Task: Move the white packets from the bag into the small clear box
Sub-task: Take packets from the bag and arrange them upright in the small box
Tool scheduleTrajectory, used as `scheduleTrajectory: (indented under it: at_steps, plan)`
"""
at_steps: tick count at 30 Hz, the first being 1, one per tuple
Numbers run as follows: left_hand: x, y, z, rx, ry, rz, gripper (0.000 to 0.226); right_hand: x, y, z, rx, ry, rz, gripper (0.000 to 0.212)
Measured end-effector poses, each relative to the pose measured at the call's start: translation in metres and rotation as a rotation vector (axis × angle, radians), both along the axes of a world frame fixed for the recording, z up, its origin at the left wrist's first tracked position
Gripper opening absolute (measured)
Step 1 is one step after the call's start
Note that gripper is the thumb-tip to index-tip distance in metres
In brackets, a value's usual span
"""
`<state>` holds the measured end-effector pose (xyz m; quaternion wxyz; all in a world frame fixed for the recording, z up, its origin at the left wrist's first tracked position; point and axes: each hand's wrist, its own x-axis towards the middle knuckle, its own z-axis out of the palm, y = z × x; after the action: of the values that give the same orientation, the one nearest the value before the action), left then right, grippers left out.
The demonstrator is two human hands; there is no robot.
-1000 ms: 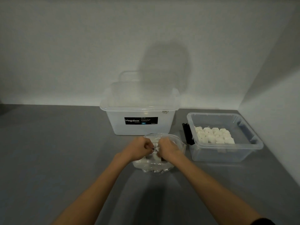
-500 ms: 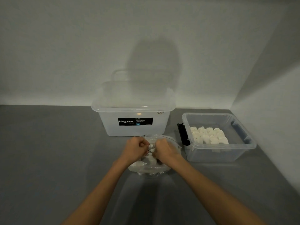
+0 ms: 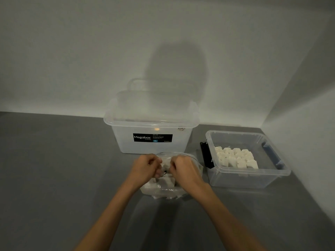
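Both hands are curled tight, fingers bent in to the palm. The left hand [image 3: 145,166] and the right hand [image 3: 183,168] are held knuckle to knuckle, just apart, and the top of the bag [image 3: 163,192] is pinched between the fingers and thumb of each. A small dark speck is seen in the gap between them; what it is cannot be told. Both forearms are stretched in from the near edge of the surface [image 3: 54,178].

The bag is clear plastic and is set toward the middle of the surface, its bottom resting on the grey top. White packets [image 3: 165,181] are seen through it, heaped below the hands; their number cannot be told.

The small box [image 3: 248,180] is placed in the far right corner of the surface, just beside the bag on its right, and is left without a lid. Stored packets [image 3: 235,158] are lined up upright in close rows on its floor, toward its left and near side. A black latch [image 3: 205,154] is fitted to its left end and a blue latch [image 3: 272,153] to its right end.

The big box [image 3: 152,147] is set at the far edge, just behind the bag, with its lid on. A black "Megabox" label is carried on its front. Nothing can be made out within it.
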<state>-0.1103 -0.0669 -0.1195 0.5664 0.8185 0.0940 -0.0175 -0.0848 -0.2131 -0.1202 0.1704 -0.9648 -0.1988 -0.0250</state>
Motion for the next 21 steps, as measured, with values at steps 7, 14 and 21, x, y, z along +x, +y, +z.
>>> scheduleTrajectory:
  at_steps: [7,14,21]
  plan:
    - [-0.011,0.000,0.022,-0.441,0.298,0.005,0.050,-0.020,-0.010,0.003,0.315,-0.372,0.154,0.011]
    - [-0.011,0.000,0.017,-0.552,0.184,-0.049,0.028,-0.029,-0.019,-0.012,0.679,-0.330,0.188,0.015]
    - [-0.014,-0.013,0.022,-0.501,0.031,0.021,0.030,-0.022,-0.026,0.009,1.027,0.254,-0.176,0.019]
